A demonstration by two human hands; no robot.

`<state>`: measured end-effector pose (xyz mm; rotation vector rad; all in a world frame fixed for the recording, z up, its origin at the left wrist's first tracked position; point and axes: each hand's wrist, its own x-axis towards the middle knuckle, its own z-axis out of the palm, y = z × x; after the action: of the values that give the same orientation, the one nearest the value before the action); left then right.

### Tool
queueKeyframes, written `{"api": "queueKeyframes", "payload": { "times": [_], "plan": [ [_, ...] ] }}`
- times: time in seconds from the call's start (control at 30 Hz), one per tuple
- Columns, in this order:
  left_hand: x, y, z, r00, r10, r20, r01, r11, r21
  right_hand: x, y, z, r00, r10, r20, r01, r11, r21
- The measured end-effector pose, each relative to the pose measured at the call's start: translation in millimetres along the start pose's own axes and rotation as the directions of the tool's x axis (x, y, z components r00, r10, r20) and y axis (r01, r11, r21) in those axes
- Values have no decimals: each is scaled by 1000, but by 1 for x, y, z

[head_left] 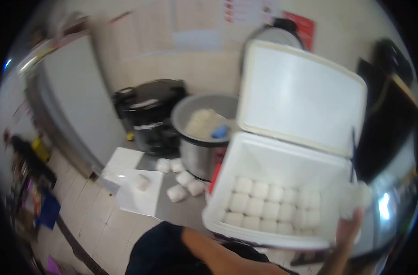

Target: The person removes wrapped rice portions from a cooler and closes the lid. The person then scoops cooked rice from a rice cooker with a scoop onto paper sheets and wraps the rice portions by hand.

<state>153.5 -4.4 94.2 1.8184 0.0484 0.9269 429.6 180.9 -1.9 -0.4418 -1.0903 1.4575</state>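
My right hand [348,227] is at the right wall of a white cooler box [282,240], fingers up and blurred. It appears closed around a blurred whitish lump [357,199], whose kind is hard to make out. Inside the box, several white rounded blocks [270,210], like packed rice portions, stand in close rows. The box's lid [305,96] is raised and leans back. My left forearm [218,254] reaches rightward along the bottom edge below the box, and its hand is out of view.
Left of the box stands a metal pot [197,158] with rice [202,123] and a blue utensil [220,132] in it. Several white packs [177,193] and white sheets [135,201] lie on the metal table [168,211]. A black appliance [154,119] stands behind.
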Motion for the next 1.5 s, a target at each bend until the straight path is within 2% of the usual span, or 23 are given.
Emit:
{"api": "queueKeyframes", "payload": {
  "times": [0.13,0.23,0.3,0.33,0.37,0.4,0.43,0.5,0.53,0.63,0.7,0.73,0.8,0.83,0.9,0.97,1.07,1.17,1.33,1.37,1.4,1.47,1.5],
  "plan": [
    [-29,7,-15,1000,13,-27,-7,977,211,32,-20,60,961,271,47,-244,920,-308],
    [-74,21,-42,975,45,-217,35,936,351,55,-10,43,733,680,-10,-616,657,-434],
    [-100,26,-42,871,139,-471,71,913,401,62,12,24,552,825,-126,-707,382,-595],
    [-107,31,-36,760,192,-620,71,925,374,65,22,18,541,828,-146,-718,364,-594],
    [-113,39,-32,617,232,-752,73,935,348,69,32,13,353,905,-239,-730,107,-675],
    [-132,56,-35,592,345,-729,-9,906,422,74,42,4,166,924,-344,-671,-149,-726],
    [-149,70,-39,531,425,-733,-31,874,484,77,53,-8,158,921,-357,-665,-169,-728],
    [-171,83,-37,409,524,-747,26,811,584,78,78,-43,-245,885,-396,-641,-454,-619],
    [-175,85,-37,365,546,-754,62,794,605,72,93,-66,-250,876,-413,-628,-472,-619],
    [-187,83,-36,272,580,-768,180,753,632,36,126,-108,-139,983,-118,-368,-161,-916],
    [-187,80,-35,239,587,-773,242,735,633,16,145,-100,64,901,-430,-791,-217,-572],
    [-185,79,-36,231,591,-773,270,724,634,25,140,-82,70,907,-415,-783,-208,-587],
    [-180,76,-38,224,595,-772,309,708,635,44,118,-52,5,880,-474,-303,-451,-840],
    [-179,74,-39,214,594,-775,323,706,630,54,116,-48,31,882,-471,-301,-441,-846],
    [-177,71,-41,208,596,-776,350,695,628,68,120,-38,-194,788,-585,175,-559,-811],
    [-175,68,-42,203,597,-776,381,682,624,57,123,-63,-167,890,-425,14,-429,-903],
    [-175,69,-43,192,609,-770,422,657,625,40,141,-91,-33,933,-357,71,-354,-932],
    [-176,73,-44,198,630,-751,458,618,639,34,147,-95,-16,942,-335,0,-335,-942],
    [-171,111,-47,314,741,-594,461,428,778,77,133,-46,-148,910,-387,410,-299,-862],
    [-165,123,-52,359,766,-533,446,361,819,90,131,-43,-81,889,-451,479,-362,-800],
    [-160,135,-56,407,792,-456,424,279,862,101,115,-21,118,891,-439,386,-449,-806],
    [-152,156,-65,479,819,-316,386,127,914,110,71,28,581,808,-97,297,-322,-899],
    [-151,164,-72,506,822,-262,372,66,926,110,56,56,674,738,-29,237,-253,-938]
  ]
}}
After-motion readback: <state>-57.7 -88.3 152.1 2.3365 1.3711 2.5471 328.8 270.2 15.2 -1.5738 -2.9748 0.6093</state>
